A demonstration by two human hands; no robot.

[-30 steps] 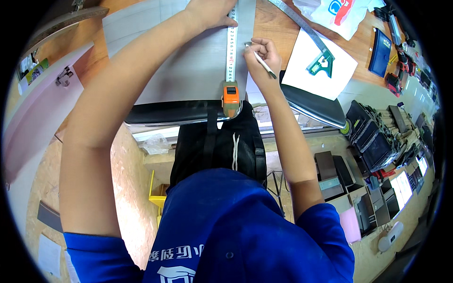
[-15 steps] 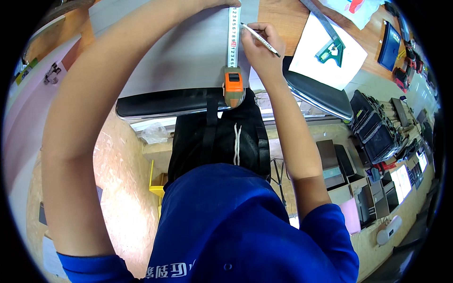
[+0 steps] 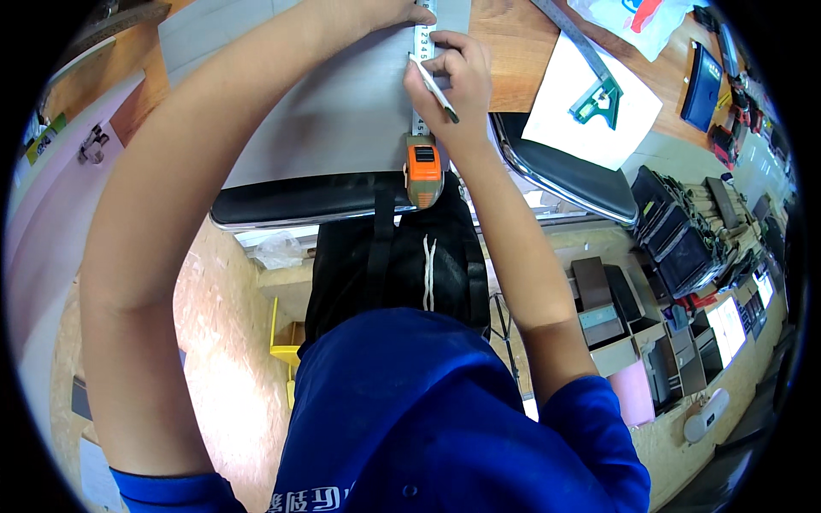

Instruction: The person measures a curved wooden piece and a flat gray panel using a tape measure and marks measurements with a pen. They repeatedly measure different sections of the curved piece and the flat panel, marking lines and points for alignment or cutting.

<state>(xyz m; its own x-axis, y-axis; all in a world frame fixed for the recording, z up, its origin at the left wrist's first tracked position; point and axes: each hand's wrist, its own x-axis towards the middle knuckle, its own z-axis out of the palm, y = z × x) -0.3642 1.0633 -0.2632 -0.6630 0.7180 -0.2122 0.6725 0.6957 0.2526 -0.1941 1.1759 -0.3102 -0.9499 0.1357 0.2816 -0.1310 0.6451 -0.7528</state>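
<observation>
An orange and grey tape measure point(image 3: 424, 175) lies at the near edge of a flat grey sheet point(image 3: 342, 111), its white blade drawn out straight away from me. At the top of the picture my left hand point(image 3: 385, 10) holds the far part of the blade, thumb on it; its other fingers are mostly cut off by the edge. My right hand point(image 3: 460, 81) pinches a slim white pen point(image 3: 435, 89) with dark ends. The pen tip points at the left side of the blade, and I cannot tell if it touches the sheet. This hand covers the blade's middle.
Right of the sheet, a green-headed combination square point(image 3: 601, 103) rests on white paper point(image 3: 547, 120) on the wooden table point(image 3: 509, 51). A plastic bag point(image 3: 641, 21) and a dark blue case point(image 3: 703, 85) lie beyond. Black padded seats point(image 3: 573, 167) border the table's near side.
My right hand has moved left across the blade with the pen, whose tip has gone from the blade's right side to its left. The left hand stays at the far part.
</observation>
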